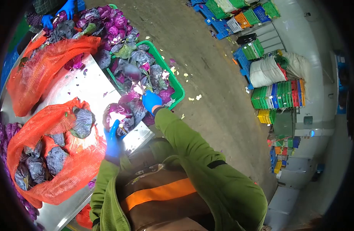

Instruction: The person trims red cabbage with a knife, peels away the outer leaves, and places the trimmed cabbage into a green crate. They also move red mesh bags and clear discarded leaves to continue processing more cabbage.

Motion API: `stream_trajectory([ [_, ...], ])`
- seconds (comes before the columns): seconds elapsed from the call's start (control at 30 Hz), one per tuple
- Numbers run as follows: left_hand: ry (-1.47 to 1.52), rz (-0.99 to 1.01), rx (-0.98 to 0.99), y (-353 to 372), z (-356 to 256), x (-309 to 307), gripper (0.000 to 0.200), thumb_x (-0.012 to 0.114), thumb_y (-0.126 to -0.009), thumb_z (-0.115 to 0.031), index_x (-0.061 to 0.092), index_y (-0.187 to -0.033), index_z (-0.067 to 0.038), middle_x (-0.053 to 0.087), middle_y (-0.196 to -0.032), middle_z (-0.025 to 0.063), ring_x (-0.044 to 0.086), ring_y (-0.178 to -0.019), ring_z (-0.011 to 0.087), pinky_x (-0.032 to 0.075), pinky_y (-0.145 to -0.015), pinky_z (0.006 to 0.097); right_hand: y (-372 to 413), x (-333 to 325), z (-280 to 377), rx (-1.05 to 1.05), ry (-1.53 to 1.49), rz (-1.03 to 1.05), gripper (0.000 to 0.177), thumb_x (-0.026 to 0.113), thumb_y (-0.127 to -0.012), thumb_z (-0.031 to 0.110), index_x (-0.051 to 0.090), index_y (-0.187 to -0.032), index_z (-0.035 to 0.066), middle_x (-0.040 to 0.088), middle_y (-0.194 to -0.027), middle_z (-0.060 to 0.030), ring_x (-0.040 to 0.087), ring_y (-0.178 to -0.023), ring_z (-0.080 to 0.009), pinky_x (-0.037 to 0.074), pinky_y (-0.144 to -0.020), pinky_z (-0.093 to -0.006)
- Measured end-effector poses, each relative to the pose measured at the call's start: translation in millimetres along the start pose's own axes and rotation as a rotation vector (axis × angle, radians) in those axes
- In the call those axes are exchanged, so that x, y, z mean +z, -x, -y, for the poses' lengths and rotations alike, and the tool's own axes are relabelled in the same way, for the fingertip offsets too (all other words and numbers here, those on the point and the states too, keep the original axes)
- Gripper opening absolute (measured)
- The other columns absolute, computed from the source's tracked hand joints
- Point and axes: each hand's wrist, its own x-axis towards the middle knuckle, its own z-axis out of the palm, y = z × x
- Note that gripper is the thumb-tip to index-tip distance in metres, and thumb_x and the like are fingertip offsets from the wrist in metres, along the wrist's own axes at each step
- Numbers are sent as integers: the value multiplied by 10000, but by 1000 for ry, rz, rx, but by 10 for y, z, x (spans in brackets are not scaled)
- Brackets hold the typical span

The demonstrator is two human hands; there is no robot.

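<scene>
Far left, two orange mesh sacks lie on the steel table (84, 88). The upper sack (42, 65) looks mostly flat. The lower sack (69, 169) has its mouth open toward the centre, with several dark cabbage heads inside. At the top left, a co-worker's blue-gloved hand (48, 21) is at a heap of loose purple leaves (107, 23), well apart from the wearer's own hands.

Step in hand, as a judgement: one head is being stripped of its outer leaves. The red cabbage (121, 111) sits on the table at its near right edge, just beside the green crate (179, 92).

The left hand (113, 140), in a blue glove, comes up from below on a bent green sleeve. Its grip is closed on the near side of the head, fingers pointing up against it. Whether it also holds a tool cannot be told.

The right hand (151, 101), also gloved, reaches across on a longer, nearly straight arm. It rests palm down on the far-side leaves where the head meets the crate. Its fingers are hidden under the back of the glove, so how far that grip is closed cannot be told.

The next move, as a judgement, calls for the left hand to brace the head firmly. The right hand needs a full hold on one loose leaf, clear of the crate rim.

The crate is piled with loose leaves. Further right, pale scraps lie on the concrete floor (207, 57), and stacked coloured crates (277, 94) stand well away.
</scene>
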Motion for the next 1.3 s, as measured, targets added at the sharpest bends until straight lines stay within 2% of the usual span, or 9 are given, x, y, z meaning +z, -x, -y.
stream_trajectory([
  [0.13, -213, -76, -386, 67, -306, 88, 924, 831, -756, -269, 240, -1450, -116, 580, -1224, 128, 585, -1102, 247, 500, -933, 464, 32, 204, -104, 122, -276, -109, 389, 509, -940, 345, 587, -1028, -26, 661, -947, -274, 636, -911, -451, 504, -762, -508],
  [0.2, -779, -6, 197, 40, -140, -22, 1142, 900, -635, -115, 157, -1498, -27, 447, -1343, 213, 534, -1200, 289, 519, -959, 371, 272, 40, 116, -15, -429, -65, 409, 503, -956, 386, 558, -1076, -1, 652, -1020, -279, 620, -959, -461, 498, -791, -525],
  [0.23, -492, 223, 47, 139, -601, 226, 1178, 930, -603, -286, 205, -1496, -33, 421, -1403, 201, 458, -1284, 300, 377, -1098, 373, 473, -147, 325, 28, -489, 2, 417, 494, -974, 403, 555, -1090, 6, 644, -1038, -278, 621, -959, -445, 493, -798, -507],
  [0.33, -801, 413, 210, -97, -660, 56, 1042, 921, -619, -275, 332, -1445, -38, 459, -1359, 219, 472, -1267, 292, 388, -1087, 383, 789, -181, 573, -64, -474, -155, 403, 461, -1001, 384, 566, -1140, 20, 645, -1076, -252, 622, -988, -420, 497, -830, -473],
  [0.5, -609, -15, -52, -106, -594, 127, 747, 883, -712, -282, 448, -1268, -38, 550, -1153, 150, 578, -1028, 219, 506, -872, 335, 1195, -262, 372, -372, -470, -244, 390, 424, -1026, 336, 575, -1242, 48, 642, -1149, -214, 622, -1027, -387, 498, -869, -438],
  [1.1, -679, -148, 2, -156, -135, 373, 891, 845, -751, -372, 343, -1368, 29, 444, -1298, 238, 519, -1151, 308, 460, -964, 379, 1673, -413, 301, -171, -397, 0, 518, 459, -1015, 366, 417, -1427, 55, 622, -1214, -231, 626, -1059, -371, 502, -865, -429],
  [1.17, -174, -180, -276, -50, -182, 426, 852, 820, -780, -359, 356, -1393, 9, 404, -1333, 227, 510, -1169, 308, 503, -906, 381, 1685, -440, 329, -110, -439, 39, 528, 460, -1013, 379, 422, -1421, 45, 610, -1226, -246, 620, -1069, -382, 497, -874, -434],
  [1.27, -88, -228, -456, 255, -416, 642, 869, 807, -801, -296, 283, -1433, -11, 430, -1317, 202, 525, -1162, 290, 538, -838, 364, 1578, -346, 264, -123, -471, -24, 547, 460, -1009, 400, 430, -1411, 29, 595, -1237, -265, 609, -1085, -398, 485, -892, -441],
  [1.3, -283, 89, -388, 178, -303, 422, 918, 816, -790, -204, 185, -1436, -41, 464, -1287, 195, 545, -1149, 269, 562, -787, 369, 1520, -344, 255, -202, -458, -124, 556, 459, -1007, 408, 434, -1407, 24, 591, -1237, -270, 604, -1091, -402, 479, -902, -443],
])
